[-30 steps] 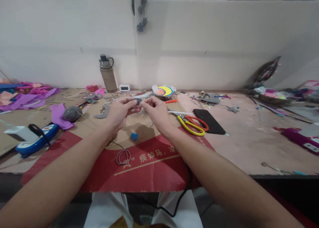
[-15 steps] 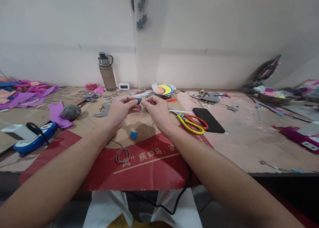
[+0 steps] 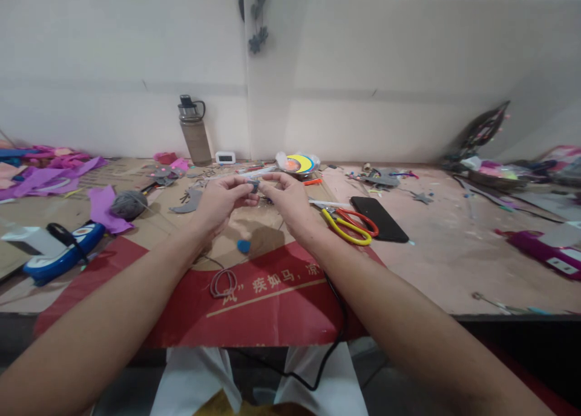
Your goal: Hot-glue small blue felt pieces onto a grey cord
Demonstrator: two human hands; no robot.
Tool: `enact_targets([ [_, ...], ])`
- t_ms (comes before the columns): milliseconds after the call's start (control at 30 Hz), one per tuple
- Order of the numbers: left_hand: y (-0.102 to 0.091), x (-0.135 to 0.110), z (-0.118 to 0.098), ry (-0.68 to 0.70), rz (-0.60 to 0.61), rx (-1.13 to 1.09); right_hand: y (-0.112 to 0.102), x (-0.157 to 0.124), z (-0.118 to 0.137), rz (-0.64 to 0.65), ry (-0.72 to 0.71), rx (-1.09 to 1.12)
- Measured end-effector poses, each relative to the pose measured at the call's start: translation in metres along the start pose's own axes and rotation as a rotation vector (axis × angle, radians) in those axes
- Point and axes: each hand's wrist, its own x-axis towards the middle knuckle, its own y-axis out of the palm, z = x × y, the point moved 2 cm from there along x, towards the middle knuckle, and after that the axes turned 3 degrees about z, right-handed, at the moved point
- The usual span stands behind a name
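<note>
My left hand point(image 3: 226, 199) and my right hand point(image 3: 289, 199) meet over the middle of the table. Between thumb and forefinger, my left hand pinches a small dark blue-grey piece point(image 3: 255, 186), too small to name. The fingertips of my right hand close at its other side; whether they grip the same piece is hidden. Below the hands a small blue piece point(image 3: 244, 246) lies on the cardboard. Closer to me a loose coil of thin grey cord point(image 3: 223, 283) rests on red printed cardboard point(image 3: 281, 328).
Yellow-and-red-handled scissors point(image 3: 349, 228) lie beside a black phone point(image 3: 380, 219) on the right. On the left are a grey yarn ball point(image 3: 129, 204), purple felt point(image 3: 103, 207) and a blue device point(image 3: 68, 255). A bottle point(image 3: 195, 134) stands at the back; a magenta device point(image 3: 544, 252) is far right.
My right hand's fingertips have shifted slightly around the small piece, and its fingers look a little more raised. Both hands stay in the same place over the table.
</note>
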Motion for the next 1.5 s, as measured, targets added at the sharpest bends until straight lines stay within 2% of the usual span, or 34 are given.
enact_targets([
  [100,-0.001,0.001,0.000,-0.041,0.032,-0.042,0.000,0.000,0.000,0.078,0.027,0.132],
  [267,-0.005,0.004,0.000,-0.158,0.045,-0.084,-0.003,-0.001,0.000,0.064,0.084,0.128],
  [500,-0.006,0.001,-0.002,-0.099,0.058,0.054,-0.003,-0.003,-0.001,0.054,0.095,0.094],
  [733,-0.004,0.000,-0.002,-0.065,0.049,0.170,0.001,-0.007,0.003,0.107,0.082,0.052],
  [833,-0.007,0.001,-0.001,-0.165,0.094,0.084,0.001,-0.012,0.007,0.146,0.119,0.124],
  [967,-0.012,0.004,0.000,-0.270,0.173,-0.039,0.000,-0.015,0.010,0.278,0.181,0.279],
  [1033,-0.014,0.005,0.001,-0.265,0.207,-0.027,-0.001,-0.014,0.008,0.299,0.206,0.291],
  [1133,-0.017,0.007,0.003,-0.254,0.222,0.033,-0.004,-0.012,0.004,0.259,0.214,0.229],
  [1333,-0.017,0.006,0.002,-0.240,0.248,0.005,-0.008,-0.010,-0.001,0.218,0.153,0.196],
  [1500,-0.012,0.003,0.000,-0.132,0.191,0.151,-0.004,-0.010,-0.003,0.207,0.124,0.168],
])
